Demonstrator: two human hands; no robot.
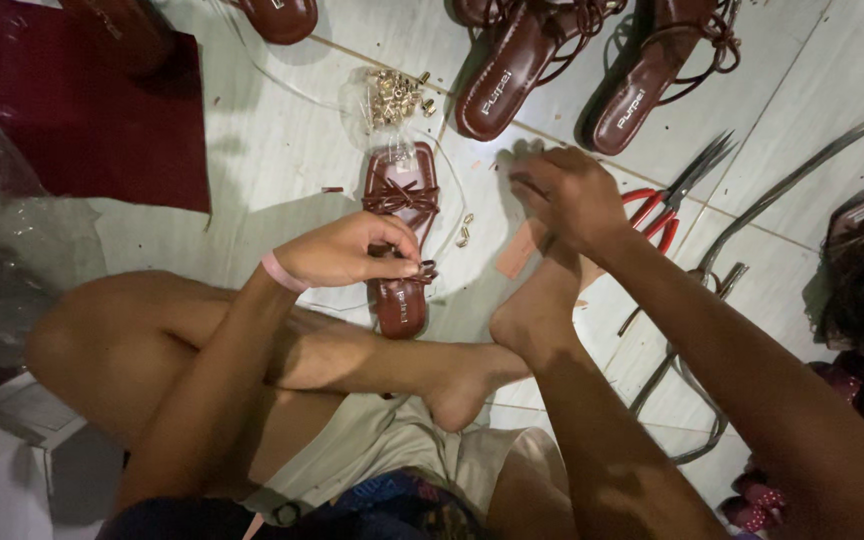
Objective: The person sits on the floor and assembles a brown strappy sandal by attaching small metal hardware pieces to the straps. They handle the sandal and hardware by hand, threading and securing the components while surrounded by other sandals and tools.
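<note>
A dark red strappy sandal lies on the pale tiled floor in front of my crossed legs. My left hand, with a pink band at the wrist, pinches the sandal's thin lace near its middle. My right hand hovers to the right of the sandal with fingers bent; whether it pinches a lace end I cannot tell. A few small brass fittings lie between the two hands.
A clear bag of brass fittings sits beyond the sandal. Red-handled scissors lie right of my right hand. More dark red sandals line the far edge. A dark red sheet lies far left; metal rods run right.
</note>
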